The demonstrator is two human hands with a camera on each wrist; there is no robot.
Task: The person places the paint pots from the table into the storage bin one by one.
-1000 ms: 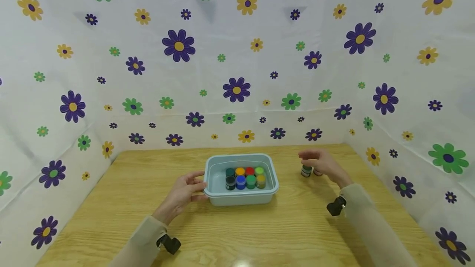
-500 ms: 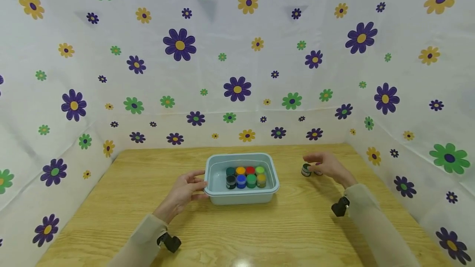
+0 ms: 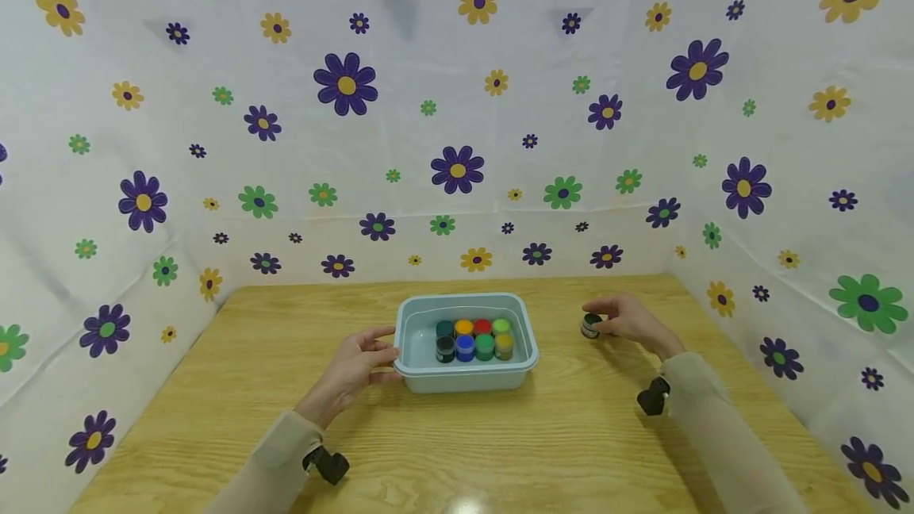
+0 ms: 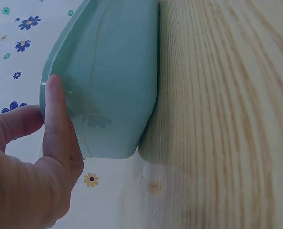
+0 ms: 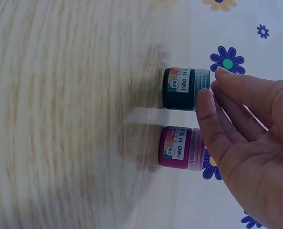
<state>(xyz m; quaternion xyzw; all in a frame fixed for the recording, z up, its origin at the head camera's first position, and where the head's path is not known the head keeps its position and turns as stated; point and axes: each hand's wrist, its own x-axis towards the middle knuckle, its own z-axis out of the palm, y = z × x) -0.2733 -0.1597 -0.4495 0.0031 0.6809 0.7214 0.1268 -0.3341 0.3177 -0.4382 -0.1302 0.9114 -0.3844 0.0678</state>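
Note:
My left hand (image 3: 353, 371) holds the left end of a pale blue plastic basin (image 3: 471, 381); in the left wrist view, thumb and fingers lie on either side of its rim (image 4: 45, 86). Several paint jars (image 3: 465, 347) stand inside in two rows. My right hand (image 3: 631, 325) is at a dark green paint jar (image 5: 179, 89) standing upright on the table, its fingertips right at the clear cap (image 5: 202, 78). One fingertip overlaps the cap's lower edge in the right wrist view. Beside it stands a magenta paint jar (image 5: 174, 148), hidden behind the hand in the head view.
The wooden table (image 3: 457, 443) reaches back to a white flower-print cloth (image 3: 400, 125) that hangs behind and along both sides. Black wrist cameras (image 3: 327, 468) are strapped over both sleeves.
My right hand has come down from above the jars to the dark green jar's cap, covering the magenta jar in the head view. The left hand and basin stay put.

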